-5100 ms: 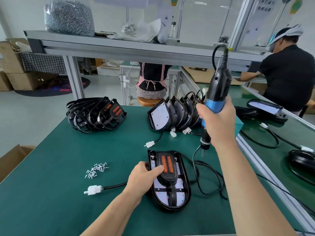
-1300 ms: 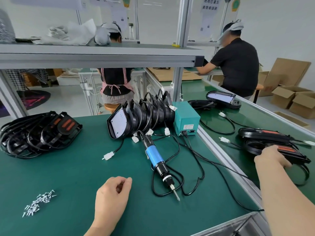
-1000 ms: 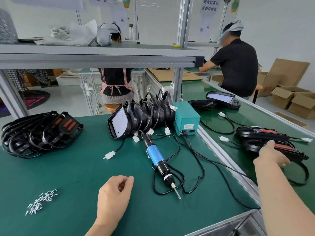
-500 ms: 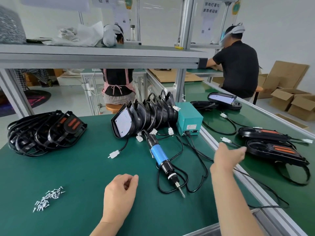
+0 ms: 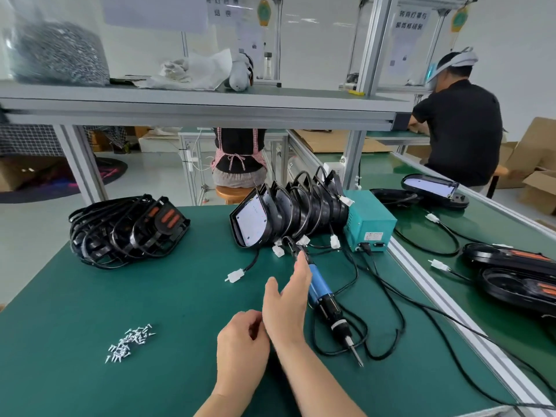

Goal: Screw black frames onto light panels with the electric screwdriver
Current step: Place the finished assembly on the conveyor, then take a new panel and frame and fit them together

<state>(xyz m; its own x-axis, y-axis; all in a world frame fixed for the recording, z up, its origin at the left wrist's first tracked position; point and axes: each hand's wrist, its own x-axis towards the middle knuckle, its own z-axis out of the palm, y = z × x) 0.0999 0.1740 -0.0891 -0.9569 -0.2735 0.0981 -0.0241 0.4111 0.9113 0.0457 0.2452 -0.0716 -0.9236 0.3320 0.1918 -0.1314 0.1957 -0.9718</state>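
Lifting the electric screwdriver (image 5: 319, 288) could snag its black cord (image 5: 329, 353), which loops round the bit, and the tug might upset the light panels (image 5: 252, 225) standing in a row just behind its rear end. It lies flat on the green mat (image 5: 180, 296), blue grip mid-body, bit pointing at the person. The right hand (image 5: 288, 302), fingers straight and empty, is just left of the grip. The left hand (image 5: 240, 346) is nearer, loosely curled, apparently empty. Black frames (image 5: 126, 231) and screws (image 5: 129, 341) lie well left.
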